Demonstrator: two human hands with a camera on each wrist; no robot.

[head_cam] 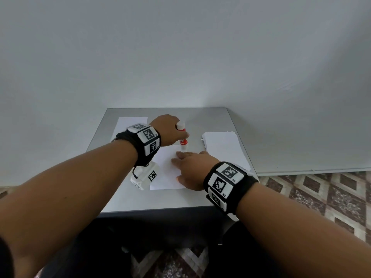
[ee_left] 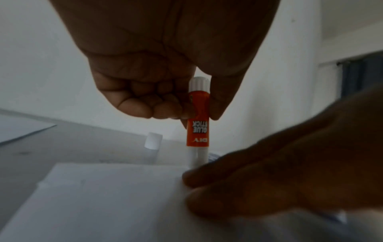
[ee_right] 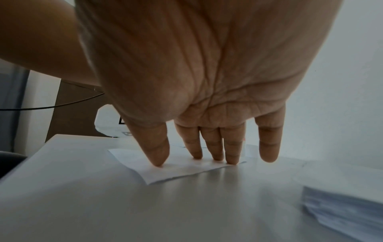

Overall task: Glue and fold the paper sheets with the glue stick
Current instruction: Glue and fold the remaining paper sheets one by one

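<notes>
Now the left hand (head_cam: 167, 130) grips the glue stick (head_cam: 183, 137) upside down at the sheet (head_cam: 166, 169)'s far edge, the flat-fingered right hand (head_cam: 190, 169) pins the sheet, and gluing seemingly needs a steady stroke.

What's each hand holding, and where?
The left hand grips the glue stick around its upper barrel; the right hand only presses flat on the paper sheet.

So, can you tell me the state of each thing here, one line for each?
glue stick: uncapped, upside down, tip on the sheet, gripped by the left hand
cap: off, standing on the table
sheet: flat, unfolded, held down by the right hand with straight fingers
paper stack: untouched, at the right
single sheet: flat, far left
</notes>
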